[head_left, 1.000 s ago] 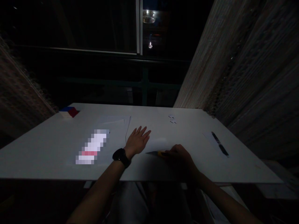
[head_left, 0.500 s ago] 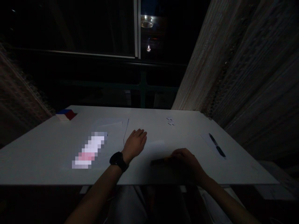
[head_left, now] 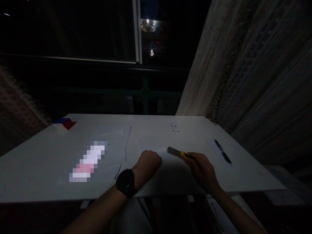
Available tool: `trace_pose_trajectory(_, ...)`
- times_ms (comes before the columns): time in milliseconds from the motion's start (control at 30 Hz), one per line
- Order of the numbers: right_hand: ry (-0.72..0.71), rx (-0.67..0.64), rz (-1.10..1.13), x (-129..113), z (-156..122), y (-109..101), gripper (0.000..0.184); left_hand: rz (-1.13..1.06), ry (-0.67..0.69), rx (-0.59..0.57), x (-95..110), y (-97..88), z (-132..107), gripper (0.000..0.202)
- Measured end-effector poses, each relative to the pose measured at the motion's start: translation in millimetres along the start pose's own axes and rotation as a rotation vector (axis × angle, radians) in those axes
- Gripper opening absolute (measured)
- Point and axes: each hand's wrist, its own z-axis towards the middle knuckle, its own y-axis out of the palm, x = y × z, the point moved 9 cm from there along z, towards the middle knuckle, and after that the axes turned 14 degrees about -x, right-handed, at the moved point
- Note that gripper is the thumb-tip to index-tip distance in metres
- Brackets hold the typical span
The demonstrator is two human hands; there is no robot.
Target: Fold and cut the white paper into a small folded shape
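Note:
My right hand (head_left: 201, 167) is closed around the yellow handle of a utility knife (head_left: 175, 151). Its long grey blade is out and points left, over a sheet of white paper (head_left: 168, 169) in front of me. My left hand (head_left: 149, 163), with a black watch on the wrist, rests at the left part of that sheet. Its fingers are curled in, and whatever they may hold is hidden. The hands are apart, with the blade tip a little right of the left knuckles.
More papers (head_left: 113, 138) lie left on the white table (head_left: 151, 122), beside a bright blurred-out patch. A blue, red and white block (head_left: 62, 124) stands at the far left. Small paper pieces (head_left: 174, 127) lie at the back. A black pen (head_left: 222, 151) lies on the right.
The utility knife has come up and away from me, out of the dark shadow. My left hand has moved nearer to me, and its outstretched fingers have curled in. The view has shifted slightly.

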Motion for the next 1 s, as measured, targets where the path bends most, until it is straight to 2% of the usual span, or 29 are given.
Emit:
trace_pose_trajectory(133,0.035,0.034,0.001,1,-1,-3,0.026,0.050,-0.021,-0.017,-1,-1.2,3,0.019)
trace_pose_trajectory(233,0.106,0.074,-0.036,6,-3,-7,0.029,-0.038,-0.058,0.050,-12,-14.2,-7,0.017)
trace_pose_trajectory(300,0.161,0.085,-0.086,10,-4,-8,0.032,-0.255,-0.041,0.201,-25,-32.6,-19,0.020)
trace_pose_trajectory(367,0.202,0.092,-0.147,14,-4,-8,0.033,-0.650,-0.082,0.497,-52,-52.7,-41,0.022)
trace_pose_trajectory(400,0.217,0.088,-0.179,16,-4,-7,0.033,-0.901,-0.114,0.621,-68,-53.3,-51,0.021)
trace_pose_trajectory(467,0.232,0.045,-0.229,17,0,-1,0.032,-1.382,-0.132,0.782,-85,-40.4,-60,0.022)
trace_pose_trajectory(533,0.214,-0.041,-0.235,14,7,10,0.030,-1.740,-0.097,0.829,-85,-22.1,-57,0.024)
trace_pose_trajectory(600,0.171,-0.103,-0.200,5,15,20,0.028,-1.942,-0.089,0.822,-79,-3.3,-51,0.025)
trace_pose_trajectory(767,0.119,-0.090,-0.162,-17,30,26,0.028,-2.110,-0.190,0.806,-70,39.9,-42,0.015)
trace_pose_trajectory(867,0.110,-0.091,-0.152,-21,34,29,0.027,-2.154,-0.179,0.769,-67,50.0,-40,0.013)
trace_pose_trajectory(1000,0.127,-0.108,-0.147,-18,36,33,0.027,-2.194,-0.189,0.765,-66,52.4,-43,0.016)
